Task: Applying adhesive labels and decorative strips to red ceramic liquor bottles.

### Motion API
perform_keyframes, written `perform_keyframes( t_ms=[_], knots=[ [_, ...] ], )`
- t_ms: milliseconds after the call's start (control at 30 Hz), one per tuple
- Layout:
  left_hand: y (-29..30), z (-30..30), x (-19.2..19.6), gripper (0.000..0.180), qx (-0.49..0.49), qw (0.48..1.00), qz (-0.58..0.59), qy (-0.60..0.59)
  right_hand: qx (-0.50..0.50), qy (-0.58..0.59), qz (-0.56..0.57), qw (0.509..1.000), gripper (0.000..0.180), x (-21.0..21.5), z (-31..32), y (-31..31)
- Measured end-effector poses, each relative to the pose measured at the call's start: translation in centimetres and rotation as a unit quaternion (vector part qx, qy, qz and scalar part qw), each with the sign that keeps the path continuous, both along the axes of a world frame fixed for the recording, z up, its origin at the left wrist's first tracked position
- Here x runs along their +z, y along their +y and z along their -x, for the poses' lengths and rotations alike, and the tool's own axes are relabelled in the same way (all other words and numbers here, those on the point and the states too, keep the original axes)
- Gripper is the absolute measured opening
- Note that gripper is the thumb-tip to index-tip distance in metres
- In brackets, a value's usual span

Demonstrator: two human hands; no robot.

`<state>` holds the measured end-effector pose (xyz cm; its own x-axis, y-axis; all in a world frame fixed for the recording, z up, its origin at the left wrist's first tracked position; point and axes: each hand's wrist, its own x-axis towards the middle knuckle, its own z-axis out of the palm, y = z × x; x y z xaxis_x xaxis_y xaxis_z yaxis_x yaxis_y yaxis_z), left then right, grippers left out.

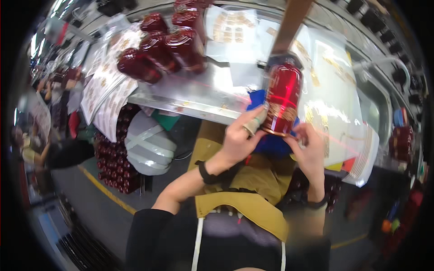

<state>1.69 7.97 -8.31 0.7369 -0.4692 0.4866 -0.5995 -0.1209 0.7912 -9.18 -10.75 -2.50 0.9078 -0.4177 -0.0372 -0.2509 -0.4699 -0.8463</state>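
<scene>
A glossy dark-red bottle (285, 92) with gold decoration lies on a dark holder over a blue cloth (273, 145) at the table's front edge. A bright red light line runs along it. My left hand (242, 135) is closed at its near left side, with pale covers on some fingers and the thumb by the gold-coloured near rim. To the right of that rim, my right hand (309, 144) has its thumb and forefinger brought together in a pinch. Anything between those fingertips is too small to make out.
Several red bottles (183, 47) stand at the back left. Sheets of gold decals lie on the left (108, 97), at the back (233, 29) and on the right (332, 99). A brown post (291, 25) rises behind the holder. A grey taped stool seat (150, 143) stands below the table.
</scene>
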Motion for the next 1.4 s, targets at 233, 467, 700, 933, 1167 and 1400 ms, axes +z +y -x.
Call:
perform_keyframes(
  t_ms=[233, 467, 700, 933, 1167, 1400],
  knots=[
    [-0.2, 0.0, 0.5, 0.051, 0.013, 0.994, 0.014, -0.110, 0.030, 0.047, 0.000, 0.998, 0.022, -0.1, 1.1, -1.9],
    [0.5, -0.2, 0.6, 0.051, -0.031, 0.998, 0.041, -0.036, 0.055, -0.048, 0.011, 0.997, 0.015, -1.1, 1.4, -1.5],
    [0.1, 0.2, 0.0, 0.052, 0.000, 0.997, 0.071, -0.044, 0.073, -0.029, -0.038, 0.996, 0.011, -0.8, 1.1, -1.9],
    [0.2, 0.2, 0.3, 0.046, 0.029, 0.991, 0.043, -0.122, 0.019, 0.023, -0.057, 0.998, 0.011, -1.7, 2.0, -2.3],
    [0.5, -0.5, 0.7, 0.049, -0.013, 0.997, 0.051, -0.059, 0.014, 0.021, -0.026, 0.999, 0.013, -0.6, 1.3, -1.9],
    [0.5, -0.2, 0.2, 0.048, 0.020, 0.999, 0.023, -0.029, 0.041, -0.004, -0.045, 0.998, 0.013, 0.6, 0.6, -1.4]
  ],
)
